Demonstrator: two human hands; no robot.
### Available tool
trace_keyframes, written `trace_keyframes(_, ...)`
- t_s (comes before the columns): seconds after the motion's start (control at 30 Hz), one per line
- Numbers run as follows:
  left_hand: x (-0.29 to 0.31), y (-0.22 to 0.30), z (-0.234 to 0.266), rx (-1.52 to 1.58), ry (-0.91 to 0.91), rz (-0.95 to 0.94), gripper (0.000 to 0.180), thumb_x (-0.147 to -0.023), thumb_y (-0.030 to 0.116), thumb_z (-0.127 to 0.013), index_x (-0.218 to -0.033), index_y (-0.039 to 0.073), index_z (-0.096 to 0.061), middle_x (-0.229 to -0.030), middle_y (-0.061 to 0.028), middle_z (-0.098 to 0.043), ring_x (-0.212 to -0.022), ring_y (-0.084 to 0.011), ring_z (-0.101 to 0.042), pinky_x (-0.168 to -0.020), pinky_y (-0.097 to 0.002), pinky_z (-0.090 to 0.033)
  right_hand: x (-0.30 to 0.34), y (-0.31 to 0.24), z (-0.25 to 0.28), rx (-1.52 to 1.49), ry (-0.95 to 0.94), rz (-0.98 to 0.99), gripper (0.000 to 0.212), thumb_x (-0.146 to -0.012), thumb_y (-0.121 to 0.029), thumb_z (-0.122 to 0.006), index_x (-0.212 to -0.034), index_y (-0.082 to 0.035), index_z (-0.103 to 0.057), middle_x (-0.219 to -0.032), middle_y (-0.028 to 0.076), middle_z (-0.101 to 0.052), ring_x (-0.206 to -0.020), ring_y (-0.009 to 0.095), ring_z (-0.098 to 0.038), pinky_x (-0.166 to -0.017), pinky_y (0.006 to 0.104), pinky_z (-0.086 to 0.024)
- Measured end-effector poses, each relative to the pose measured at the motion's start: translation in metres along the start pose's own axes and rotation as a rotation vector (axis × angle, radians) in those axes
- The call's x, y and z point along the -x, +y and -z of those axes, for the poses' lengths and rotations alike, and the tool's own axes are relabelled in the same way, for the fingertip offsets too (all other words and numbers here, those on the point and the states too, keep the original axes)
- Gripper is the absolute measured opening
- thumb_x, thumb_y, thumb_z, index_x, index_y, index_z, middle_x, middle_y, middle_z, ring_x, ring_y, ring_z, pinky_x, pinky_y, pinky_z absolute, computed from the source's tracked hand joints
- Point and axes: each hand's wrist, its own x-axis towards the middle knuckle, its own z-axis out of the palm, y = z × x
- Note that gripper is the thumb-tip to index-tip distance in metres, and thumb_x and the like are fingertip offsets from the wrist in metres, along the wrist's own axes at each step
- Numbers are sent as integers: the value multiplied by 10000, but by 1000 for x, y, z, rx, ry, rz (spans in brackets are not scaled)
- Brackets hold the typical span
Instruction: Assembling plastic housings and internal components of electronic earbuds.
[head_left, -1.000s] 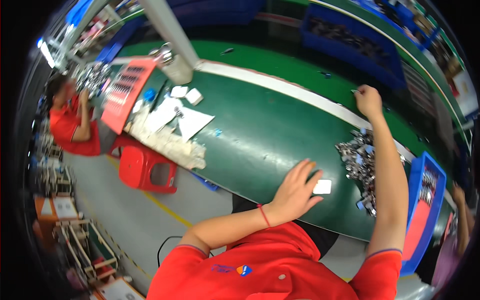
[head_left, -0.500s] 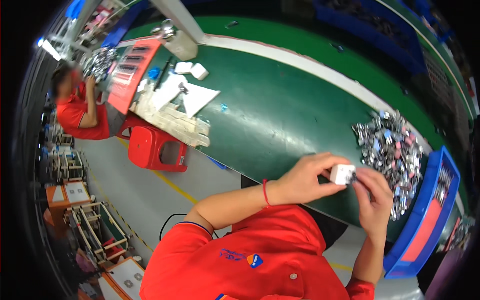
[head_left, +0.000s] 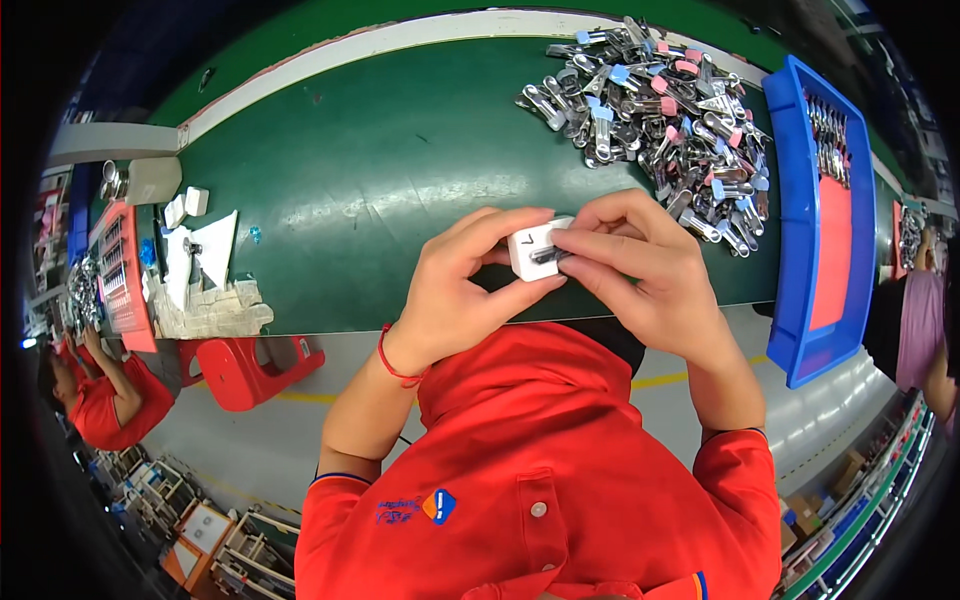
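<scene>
Between the thumb and fingers of my left hand (head_left: 450, 285) is a small white block (head_left: 524, 262) with a dark slot and a mark on its face. My right hand (head_left: 650, 265) meets it from the other side, its thumb and index finger pinched at the slot. A small dark piece (head_left: 546, 256) shows there, partly covered by the right fingertips. Both hands are above the near edge of the green table (head_left: 370, 190). Just beyond my right hand lies a heap of metal spring clips (head_left: 670, 120), some with blue or pink tips.
A blue tray (head_left: 797, 230) with clips and a pink sheet stands at the right. At the left are white blocks (head_left: 196, 201), white sheets (head_left: 215, 250), a worn board (head_left: 215, 312) and a red rack (head_left: 128, 270). A red stool (head_left: 230, 375) and co-workers are beyond the table.
The view has swung to the right, so the clip heap and tray show more fully. Both hands stay together at the white block, whose slotted face now shows more clearly.
</scene>
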Motion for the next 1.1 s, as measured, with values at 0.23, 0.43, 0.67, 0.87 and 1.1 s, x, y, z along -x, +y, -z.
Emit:
trace_keyframes(0.23,4,-2,2,-61,-42,-137,516,-740,-79,-786,-1221,-20,-609,-1104,-117,-614,-1004,-193,-641,-832,-304,-549,6,7,-3,-463,44,-209,448,-803,70,-716,-1236,34,-605,-1076,75,-564,-879,136,-593,-776,281,-502)
trace_keyframes(0.43,5,-3,5,-187,-45,-250,514,-721,-76,-798,-1201,-16,-624,-1103,-142,-624,-988,-205,-646,-825,-302,-540,11,13,-10,-626,9,-236,440,-827,59,-708,-1246,55,-574,-1085,76,-550,-881,109,-571,-754,261,-487)
trace_keyframes(0.67,6,0,4,-63,20,-165,508,-715,19,-831,-1192,34,-659,-1025,-96,-674,-914,-184,-673,-770,-299,-549,15,16,-15,-645,15,-185,451,-818,34,-730,-1248,18,-595,-1097,74,-565,-857,97,-572,-697,232,-482)
trace_keyframes(0.87,5,-2,6,-37,-40,-173,507,-740,39,-824,-1213,36,-641,-1025,-86,-666,-885,-147,-666,-733,-278,-554,18,14,-9,-207,34,16,478,-812,-8,-742,-1269,-46,-608,-1116,85,-585,-855,124,-568,-667,238,-481)
trace_keyframes(1.1,-4,-12,14,-714,65,-220,495,-716,110,-841,-1166,52,-645,-1175,-132,-595,-1138,-296,-572,-938,-399,-481,13,32,-33,54,192,66,319,-848,15,-686,-1161,-35,-652,-1166,127,-613,-883,206,-635,-729,285,-523)
